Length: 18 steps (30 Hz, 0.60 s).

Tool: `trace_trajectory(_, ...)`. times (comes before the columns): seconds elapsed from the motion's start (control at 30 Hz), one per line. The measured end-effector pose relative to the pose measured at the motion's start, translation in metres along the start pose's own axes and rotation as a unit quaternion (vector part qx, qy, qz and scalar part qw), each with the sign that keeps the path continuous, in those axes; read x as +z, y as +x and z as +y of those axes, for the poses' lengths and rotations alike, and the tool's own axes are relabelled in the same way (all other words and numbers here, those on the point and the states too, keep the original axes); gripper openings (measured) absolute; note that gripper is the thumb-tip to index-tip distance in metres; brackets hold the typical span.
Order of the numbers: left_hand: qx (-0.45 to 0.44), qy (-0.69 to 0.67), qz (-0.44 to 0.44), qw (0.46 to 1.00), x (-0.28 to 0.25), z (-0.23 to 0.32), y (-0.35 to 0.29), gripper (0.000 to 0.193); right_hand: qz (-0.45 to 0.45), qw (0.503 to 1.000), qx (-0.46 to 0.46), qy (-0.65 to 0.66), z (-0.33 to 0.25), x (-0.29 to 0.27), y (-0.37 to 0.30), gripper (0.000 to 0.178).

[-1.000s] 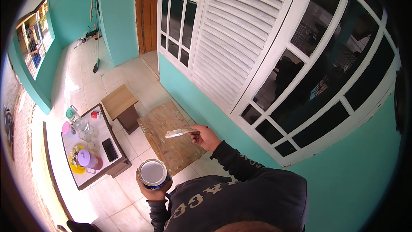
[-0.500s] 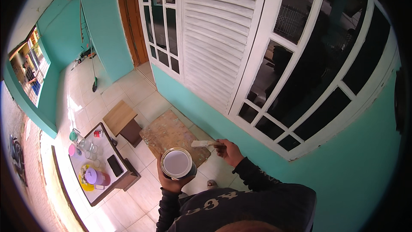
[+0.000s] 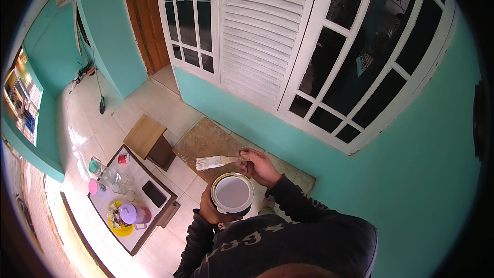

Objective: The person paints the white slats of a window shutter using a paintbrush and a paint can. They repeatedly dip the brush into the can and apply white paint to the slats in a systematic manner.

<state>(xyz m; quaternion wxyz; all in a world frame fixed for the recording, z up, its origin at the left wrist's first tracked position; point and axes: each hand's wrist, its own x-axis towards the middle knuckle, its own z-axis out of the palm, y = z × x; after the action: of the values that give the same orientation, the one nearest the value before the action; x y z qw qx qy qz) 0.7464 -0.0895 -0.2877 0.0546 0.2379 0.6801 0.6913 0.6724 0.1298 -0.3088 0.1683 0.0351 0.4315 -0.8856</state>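
My left hand (image 3: 208,207) is wrapped round the side of a paint can (image 3: 234,211). The can is lidless, and pale whitish paint (image 3: 232,192) shows inside its rim. In my right hand (image 3: 261,168) is the handle of a paintbrush (image 3: 210,162), its whitish, paint-caked bristles pointing left. The brush is held level just beyond the can, apart from its rim. Beneath the brush lies a worn, paint-spotted board (image 3: 203,141).
White louvred shutters (image 3: 260,31) and framed panes rise ahead from a turquoise wall (image 3: 226,95). At left a low table (image 3: 105,226) bears a purple-lidded pitcher (image 3: 135,213), glasses, a jug and a phone (image 3: 154,194). Beyond it stands a small wooden stool (image 3: 145,135).
My right hand has brought the brush left and slightly up, from right of the can to beyond it. The can has shifted a little right, and the view has turned slightly.
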Motion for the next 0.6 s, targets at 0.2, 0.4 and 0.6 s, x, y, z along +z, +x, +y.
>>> trace_trajectory(0.2, 0.047, -0.061, -0.056, 0.995, -0.026, 0.007, -0.005, 0.134, -0.046, 0.998, -0.009, -0.030, 0.014, 0.047, -0.005, 0.018)
trace_trajectory(0.4, 0.014, -0.114, -0.068, 0.991, -0.038, -0.011, -0.008, 0.140, -0.057, 0.995, 0.009, -0.085, 0.014, 0.061, -0.008, 0.025)
trace_trajectory(0.6, 0.036, -0.123, -0.018, 0.992, -0.033, -0.006, 0.003, 0.119, -0.126, 0.967, -0.012, -0.220, -0.001, 0.051, 0.000, 0.030)
